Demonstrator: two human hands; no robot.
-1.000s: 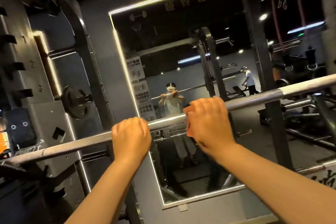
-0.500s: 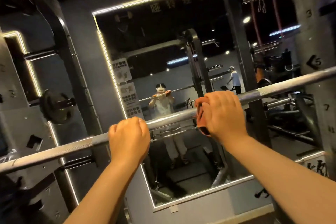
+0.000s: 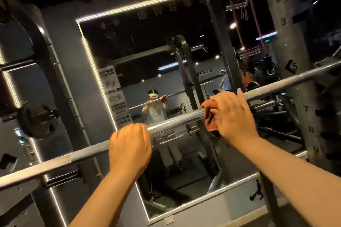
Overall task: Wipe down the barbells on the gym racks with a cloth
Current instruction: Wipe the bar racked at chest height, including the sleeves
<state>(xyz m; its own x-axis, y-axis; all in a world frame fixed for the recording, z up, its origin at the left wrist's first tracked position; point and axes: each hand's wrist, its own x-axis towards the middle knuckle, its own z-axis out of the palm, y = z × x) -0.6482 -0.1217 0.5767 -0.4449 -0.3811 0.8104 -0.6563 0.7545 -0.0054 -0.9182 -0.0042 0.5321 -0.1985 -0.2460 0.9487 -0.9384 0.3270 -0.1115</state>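
The barbell spans the view, its long axis rising from lower left to upper right; the left hand grips it, while the right hand clasps the orange cloth round it, nearer the right end.

both ends of the barbell run out past the left and right edges. the left hand hides the stretch of bar it grips, and its fingertips are out of sight. the right hand covers most of the cloth; only a rumpled edge shows. both forearms are cut off at the bottom. the posters are too small to read.
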